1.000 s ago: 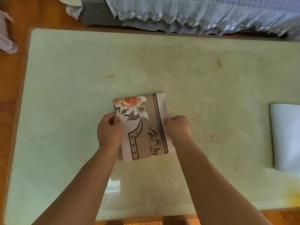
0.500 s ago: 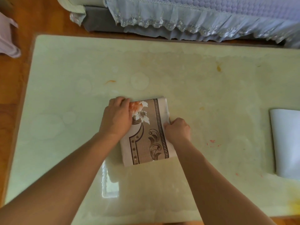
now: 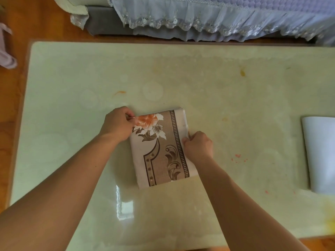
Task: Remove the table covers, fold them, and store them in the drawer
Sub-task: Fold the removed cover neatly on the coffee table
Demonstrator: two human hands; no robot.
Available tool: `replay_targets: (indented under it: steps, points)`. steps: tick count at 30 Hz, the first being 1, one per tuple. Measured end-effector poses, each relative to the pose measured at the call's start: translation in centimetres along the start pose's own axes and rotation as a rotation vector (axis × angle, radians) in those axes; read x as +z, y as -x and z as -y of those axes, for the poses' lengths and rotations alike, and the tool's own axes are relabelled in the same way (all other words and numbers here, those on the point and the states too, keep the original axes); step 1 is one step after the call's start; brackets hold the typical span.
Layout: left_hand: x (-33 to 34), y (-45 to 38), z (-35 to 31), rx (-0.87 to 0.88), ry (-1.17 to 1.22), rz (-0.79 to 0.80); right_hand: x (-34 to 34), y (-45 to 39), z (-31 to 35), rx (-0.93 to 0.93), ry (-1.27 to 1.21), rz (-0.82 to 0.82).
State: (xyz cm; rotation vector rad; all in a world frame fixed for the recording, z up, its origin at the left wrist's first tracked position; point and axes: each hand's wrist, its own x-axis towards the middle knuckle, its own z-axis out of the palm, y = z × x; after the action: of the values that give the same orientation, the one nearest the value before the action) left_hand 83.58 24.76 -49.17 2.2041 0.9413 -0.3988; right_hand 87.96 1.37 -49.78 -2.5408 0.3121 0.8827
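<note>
Floral brown-and-cream folded table cover (image 3: 160,148) lies on a pale glossy table (image 3: 235,109). Left hand (image 3: 117,124) pinches its far left corner; right hand (image 3: 198,144) grips its right edge.

A pale, glossy stone-look table (image 3: 217,87) fills most of the view, marked with faint round rings, a few orange and red spots and a bright patch of reflected light near its front edge. Beyond its far edge stands a grey sofa (image 3: 103,22) draped with a lilac quilted cover (image 3: 226,17) trimmed in lace, and warm orange-brown wooden floor (image 3: 16,22) shows around the table on the left and at the far side. A pale pink cloth (image 3: 6,55) lies at the left edge of the floor.
</note>
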Motion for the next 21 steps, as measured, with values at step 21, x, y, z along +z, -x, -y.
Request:
replay_targets:
  steps: [21]
  points:
    - [4.6, 4.1, -0.3, 0.420, -0.445, -0.386, 0.4, 0.3, 0.8, 0.041, -0.032, -0.014]
